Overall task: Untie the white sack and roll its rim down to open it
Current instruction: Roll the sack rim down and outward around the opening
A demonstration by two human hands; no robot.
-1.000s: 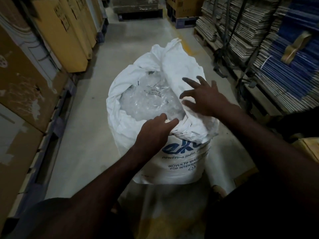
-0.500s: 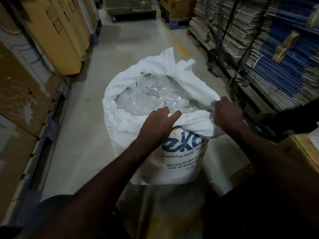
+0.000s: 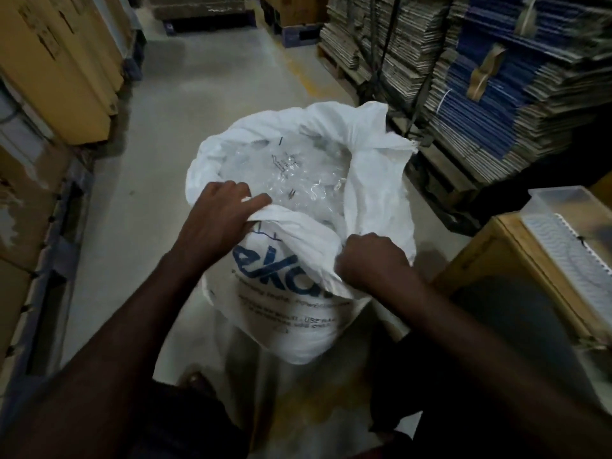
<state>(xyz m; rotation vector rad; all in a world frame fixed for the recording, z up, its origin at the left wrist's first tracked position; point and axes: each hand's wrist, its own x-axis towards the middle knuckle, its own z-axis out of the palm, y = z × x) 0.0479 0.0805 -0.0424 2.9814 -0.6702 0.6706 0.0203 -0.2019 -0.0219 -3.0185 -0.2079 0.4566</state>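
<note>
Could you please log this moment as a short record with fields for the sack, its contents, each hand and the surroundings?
sack: white sack, upright on the floor, mouth open, blue print on the near side
rim: rolled outward on the near side; far right flap not yet rolled
contents: clear plastic packets
left hand: grips the near-left rim
right hand: fist closed on the near-right rim
surroundings: cardboard boxes left, flattened carton stacks right

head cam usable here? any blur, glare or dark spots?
Head view: dim overall, forearms and lower corners nearly black; motion blur smears the small print on the sack and the right hand; the clear plastic glints mildly; wide-angle bends the stacks.
</note>
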